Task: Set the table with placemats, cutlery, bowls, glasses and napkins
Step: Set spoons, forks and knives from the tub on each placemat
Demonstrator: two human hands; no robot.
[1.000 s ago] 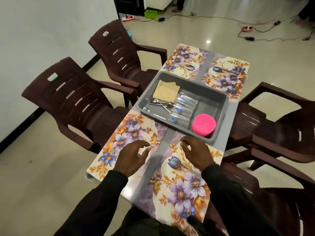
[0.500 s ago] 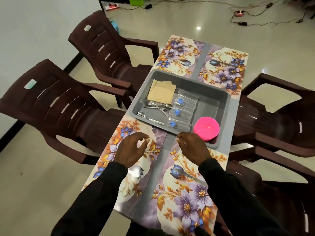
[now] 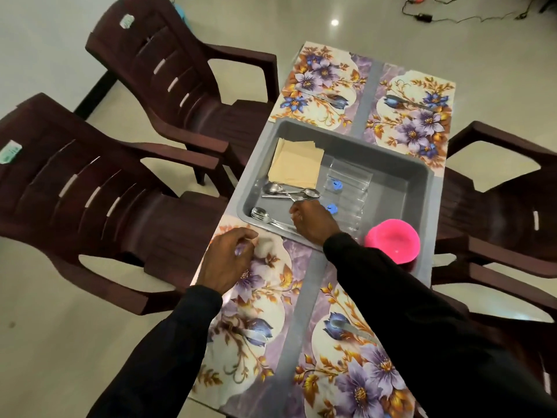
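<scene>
Floral placemats lie at the table's corners: near left [image 3: 268, 300], near right [image 3: 349, 375], far left [image 3: 316, 82], far right [image 3: 413, 116]. Between them sits a grey tray [image 3: 398, 164]. It holds beige napkins [image 3: 297, 167], spoons and forks [image 3: 281, 190], clear glasses [image 3: 351, 188] lying on their sides, and stacked pink bowls [image 3: 393, 241]. My right hand [image 3: 315, 223] reaches into the tray, fingertips down over the cutlery; a grip on any piece is not visible. My left hand [image 3: 227, 262] rests curled on the near left placemat.
Two dark brown plastic armchairs stand left of the table, one near [image 3: 90, 200] and one far [image 3: 180, 70]. More such chairs [image 3: 506, 200] crowd the right side. Cables [image 3: 452, 16] trail across the glossy floor behind.
My right hand has moved from the near right placemat forward into the tray, over the cutlery. My left hand has stayed on the near left placemat and curled. My head has tilted down.
</scene>
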